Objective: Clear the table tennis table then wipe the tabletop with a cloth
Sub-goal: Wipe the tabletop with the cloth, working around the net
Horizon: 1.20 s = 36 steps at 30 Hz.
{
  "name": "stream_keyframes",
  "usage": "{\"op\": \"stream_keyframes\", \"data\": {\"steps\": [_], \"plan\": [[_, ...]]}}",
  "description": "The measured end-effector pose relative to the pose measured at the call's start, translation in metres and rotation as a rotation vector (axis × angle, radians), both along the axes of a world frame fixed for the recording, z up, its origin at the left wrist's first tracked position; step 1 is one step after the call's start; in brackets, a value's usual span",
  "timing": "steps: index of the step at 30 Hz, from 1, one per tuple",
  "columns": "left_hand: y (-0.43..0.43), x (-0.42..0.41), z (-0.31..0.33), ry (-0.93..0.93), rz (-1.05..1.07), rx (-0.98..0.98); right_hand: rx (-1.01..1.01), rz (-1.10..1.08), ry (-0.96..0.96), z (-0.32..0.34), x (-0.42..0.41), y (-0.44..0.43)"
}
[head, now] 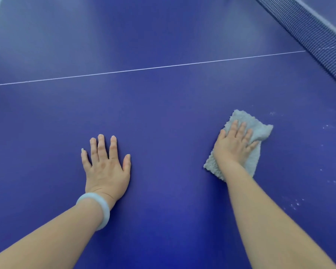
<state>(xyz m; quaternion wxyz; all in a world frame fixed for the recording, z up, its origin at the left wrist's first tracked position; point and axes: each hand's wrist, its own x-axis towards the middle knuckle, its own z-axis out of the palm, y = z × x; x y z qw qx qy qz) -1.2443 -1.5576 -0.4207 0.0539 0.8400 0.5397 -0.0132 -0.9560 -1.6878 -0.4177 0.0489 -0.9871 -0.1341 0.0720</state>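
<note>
Left hand (pixel 105 167): flat on table (pixel 163 113), fingers spread
Right hand (pixel 235 144): fingers straight, pressing cloth (pixel 260 131)
Net (pixel 314 35): far right

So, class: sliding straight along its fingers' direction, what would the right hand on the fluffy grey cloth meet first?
The right hand crosses only blue tabletop and a thin white line, then probably the dark mesh net.

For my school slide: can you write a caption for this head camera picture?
Right hand presses a grey cloth on the blue tabletop; left hand lies flat, apart from it.
</note>
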Motion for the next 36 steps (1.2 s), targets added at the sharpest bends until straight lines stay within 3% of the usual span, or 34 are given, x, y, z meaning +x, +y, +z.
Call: {"op": "stream_keyframes", "data": {"steps": [2,6,8,10,14,18,24,30,36], "plan": [[0.0,0.0,-0.001,-0.008,-0.003,0.01,0.023,0.03,-0.004,-0.001,-0.043,0.016],[0.001,-0.001,-0.003,-0.031,0.002,0.011,0.045,0.496,-0.026,-0.005,-0.132,0.06],[0.002,-0.002,-0.004,-0.047,-0.002,0.012,0.016,0.634,-0.019,-0.002,-0.125,0.057],[0.002,-0.002,-0.004,-0.047,-0.009,0.018,0.008,0.576,-0.054,-0.004,-0.089,0.029],[0.002,-0.001,-0.005,-0.046,-0.016,0.022,0.011,0.122,0.003,0.004,-0.02,-0.054],[0.001,-0.002,-0.003,-0.048,-0.014,0.021,0.032,-0.098,0.005,0.004,-0.059,-0.07],[0.002,-0.006,0.0,-0.125,-0.031,-0.02,0.047,0.518,-0.025,-0.005,-0.151,0.003],[-0.028,-0.004,0.017,-0.418,-0.104,-0.03,0.046,0.573,-0.011,-0.008,-0.146,0.008],[-0.151,0.02,0.01,-0.156,-0.234,-0.004,0.094,0.673,0.017,-0.003,-0.128,-0.057]]}}
